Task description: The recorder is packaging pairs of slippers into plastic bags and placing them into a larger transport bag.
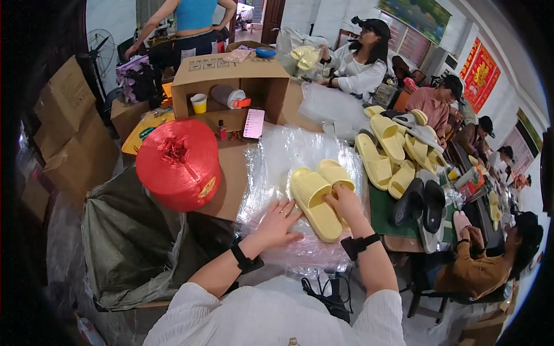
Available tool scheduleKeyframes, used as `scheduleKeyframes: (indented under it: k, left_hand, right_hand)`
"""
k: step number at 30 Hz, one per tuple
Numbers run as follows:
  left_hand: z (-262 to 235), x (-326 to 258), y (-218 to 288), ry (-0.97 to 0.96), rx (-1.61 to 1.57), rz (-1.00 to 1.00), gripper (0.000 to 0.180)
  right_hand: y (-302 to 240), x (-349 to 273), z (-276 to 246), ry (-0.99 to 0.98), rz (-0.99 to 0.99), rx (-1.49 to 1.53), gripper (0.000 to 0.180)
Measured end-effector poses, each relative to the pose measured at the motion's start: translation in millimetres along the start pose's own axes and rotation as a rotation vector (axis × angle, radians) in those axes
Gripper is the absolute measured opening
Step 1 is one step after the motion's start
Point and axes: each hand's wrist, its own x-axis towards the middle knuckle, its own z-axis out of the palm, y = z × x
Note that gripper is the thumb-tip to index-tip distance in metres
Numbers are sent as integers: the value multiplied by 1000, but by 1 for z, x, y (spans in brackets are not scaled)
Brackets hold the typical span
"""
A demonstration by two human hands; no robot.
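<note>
A pair of pale yellow slide slippers (pixel 309 195) lies side by side on a stack of clear plastic bags (pixel 271 164) in front of me. My right hand (pixel 346 205) grips the pair from the right, its fingers reaching into the foot opening of the right slipper; those fingertips are partly hidden. Left of the slippers, my left hand (pixel 276 224) rests flat on the bags, fingers spread and holding nothing. Each wrist wears a black band.
A big red roll of plastic twine (pixel 179 164) stands at left. Behind the bags, an open cardboard box (pixel 231 72) shelters a yellow cup (pixel 198 104) and a bottle; a phone (pixel 254 123) lies in front. Yellow slippers (pixel 388 138) pile up at right, beside black ones. Several people work nearby.
</note>
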Motion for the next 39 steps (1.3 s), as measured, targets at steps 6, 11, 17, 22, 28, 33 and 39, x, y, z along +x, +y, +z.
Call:
scheduleKeyframes:
  k: [6, 11, 17, 22, 28, 33, 39]
  left_hand:
    - [1, -1, 1, 28, 3, 18, 76]
    - [-4, -5, 9, -8, -17, 11, 76]
    - [-10, -3, 11, -17, -3, 16, 68]
    - [0, 13, 13, -63, 141, -76, 60]
    - [-16, 13, 35, -51, 61, 12, 80]
    - [-17, -5, 41, -100, 71, 62, 68]
    - [-21, 3, 39, -31, -167, -65, 40]
  right_hand:
    - [-6, -4, 15, 230, -41, 135, 27]
    - [21, -10, 25, 406, 80, 159, 24]
    - [50, -68, -24, 545, 288, 280, 23]
    - [41, -140, -71, 579, 366, 589, 16]
    - [33, -213, -88, 604, 417, 754, 26]
    - [21, -239, -80, 633, 478, 933, 32]
    - [17, -240, -57, 531, 488, 1094, 34]
